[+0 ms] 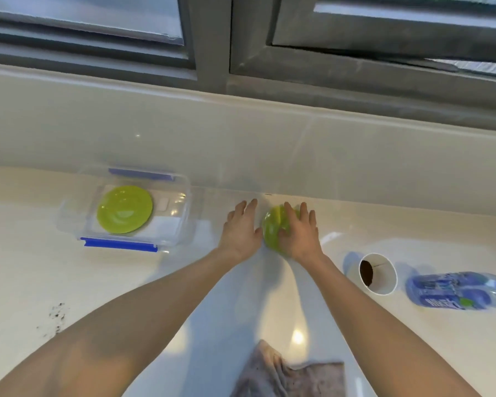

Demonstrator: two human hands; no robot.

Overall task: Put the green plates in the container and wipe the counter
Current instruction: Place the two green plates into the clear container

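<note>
A scatter of dark specks (pixel 55 316) marks the pale worktop (pixel 126 287) far to the left of the second green plate, toward the near edge. Further back, and still well left of that plate, a clear container (pixel 181 222) with blue clips stands open against the tiled wall, and one green plate (pixel 124 209) lies flat inside it, in its left half. The left hand (pixel 241 229) rests on the worktop just left of the second green plate (pixel 271 232), fingers spread and apart, palm down, its thumb side touching or almost touching the plate's left rim. The right hand (pixel 301 233) lies over the plate's right half, fingers spread across the top and thumb at the near edge; whether it actually grips the plate I cannot tell. The plate itself sits on the worktop close to the wall. Near the lower edge, in front of the plate, a crumpled grey cloth (pixel 292 373) lies on the worktop. Right of the plate, a white paper cup (pixel 380 277) lies on its side with a dark residue inside, and beyond it a plastic bottle (pixel 455 292) with a blue label also lies on its side.
</note>
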